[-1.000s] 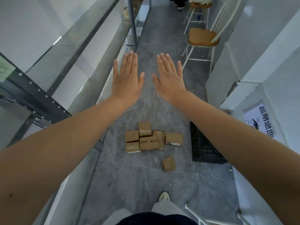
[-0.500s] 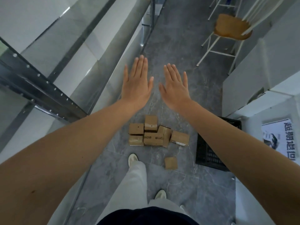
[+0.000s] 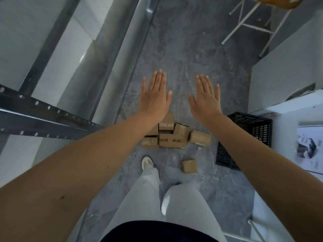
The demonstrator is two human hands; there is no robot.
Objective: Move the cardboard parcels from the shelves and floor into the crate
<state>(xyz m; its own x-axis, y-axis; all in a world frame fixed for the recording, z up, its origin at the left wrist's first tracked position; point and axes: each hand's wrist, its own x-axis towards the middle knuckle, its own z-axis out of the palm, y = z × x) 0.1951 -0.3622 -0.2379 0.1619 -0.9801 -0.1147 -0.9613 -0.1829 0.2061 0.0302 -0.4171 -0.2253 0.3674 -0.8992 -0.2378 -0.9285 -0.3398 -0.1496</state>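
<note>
Reaching in from the lower corners of the frame, both forearms end in empty hands near the centre; the left hand (image 3: 154, 100) and the right hand (image 3: 205, 100) are spread flat, palms down and fingers straight, apart from each other and touching nothing. At bottom centre, pale trouser legs and a white shoe (image 3: 147, 162) stand on the grey floor (image 3: 192, 49); just right of the shoe a lone parcel (image 3: 189, 165) lies by itself. Slightly beyond it, at centre frame, a cluster of parcels (image 3: 172, 139) sits packed together on the floor, partly hidden by the left wrist; the black crate (image 3: 253, 123) stands near them at right, and I cannot tell whether it holds anything. These taped cardboard boxes look small, stiff and probably light, though the tape may be slick; gripping across two opposite flat faces seems soundest; the lone one looks the easiest to take first. A metal shelf rack (image 3: 43, 117) runs along the left edge; a wooden chair (image 3: 277, 1) shows at the upper right.
</note>
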